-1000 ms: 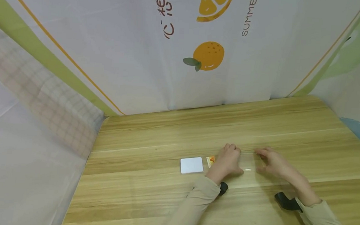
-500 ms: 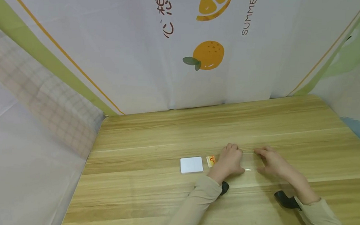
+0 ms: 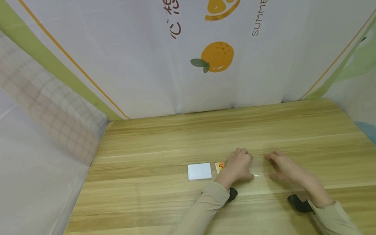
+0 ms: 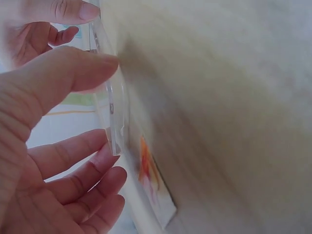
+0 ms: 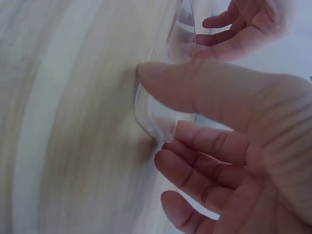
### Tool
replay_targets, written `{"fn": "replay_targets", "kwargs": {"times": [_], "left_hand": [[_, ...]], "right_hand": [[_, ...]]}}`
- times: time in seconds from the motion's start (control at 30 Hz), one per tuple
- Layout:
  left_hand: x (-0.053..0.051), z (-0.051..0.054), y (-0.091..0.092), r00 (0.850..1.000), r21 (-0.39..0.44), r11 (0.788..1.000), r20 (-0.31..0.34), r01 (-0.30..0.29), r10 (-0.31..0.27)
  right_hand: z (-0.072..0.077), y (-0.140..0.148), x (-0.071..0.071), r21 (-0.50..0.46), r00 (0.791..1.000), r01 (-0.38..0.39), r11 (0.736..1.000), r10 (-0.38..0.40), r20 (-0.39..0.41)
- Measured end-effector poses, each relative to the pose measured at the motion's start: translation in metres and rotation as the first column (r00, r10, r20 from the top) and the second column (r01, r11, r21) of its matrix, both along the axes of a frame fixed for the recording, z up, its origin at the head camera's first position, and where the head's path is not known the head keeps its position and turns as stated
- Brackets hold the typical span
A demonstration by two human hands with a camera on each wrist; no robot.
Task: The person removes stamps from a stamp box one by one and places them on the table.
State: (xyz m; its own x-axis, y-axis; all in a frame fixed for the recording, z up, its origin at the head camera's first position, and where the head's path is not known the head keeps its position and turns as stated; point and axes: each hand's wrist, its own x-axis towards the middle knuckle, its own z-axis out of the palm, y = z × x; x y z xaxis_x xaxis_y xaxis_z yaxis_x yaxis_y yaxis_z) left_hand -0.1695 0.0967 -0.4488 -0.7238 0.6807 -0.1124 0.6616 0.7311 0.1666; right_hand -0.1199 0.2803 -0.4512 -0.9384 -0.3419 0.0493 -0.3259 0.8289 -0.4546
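A flat, clear plastic case (image 3: 259, 167) lies low over the wooden table between the two hands. My left hand (image 3: 239, 167) pinches its left end, the thumb on the near edge and the fingers at the far one. At the right end my right hand (image 3: 285, 169) grips it in the same way; in the right wrist view the case's rounded transparent corner (image 5: 141, 109) shows between thumb and index finger. A small orange-and-yellow printed card (image 4: 153, 183) lies on the table beside the left hand, partly hidden by it in the head view.
A white rounded rectangular object (image 3: 199, 171) lies on the wooden table (image 3: 146, 186) left of the printed card. Black wrist-worn pieces (image 3: 299, 204) stick out by both sleeves. A white printed curtain (image 3: 205, 93) hangs along the table's back edge.
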Motion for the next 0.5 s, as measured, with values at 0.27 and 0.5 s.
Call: {"fn": "replay_targets", "kwargs": {"times": [0.27, 0.5], "left_hand": [[-0.0009, 0.0009, -0.0006, 1.0, 0.019, 1.0, 0.004, 0.007, -0.007], [-0.0019, 0.008, -0.0024, 1.0, 0.021, 1.0, -0.008, 0.011, -0.011]], "right_hand": [[0.0012, 0.0027, -0.0021, -0.016, 1.0, -0.012, 1.0, 0.012, 0.011], [0.0066, 0.0034, -0.0036, -0.016, 1.0, -0.018, 1.0, 0.018, -0.008]]}}
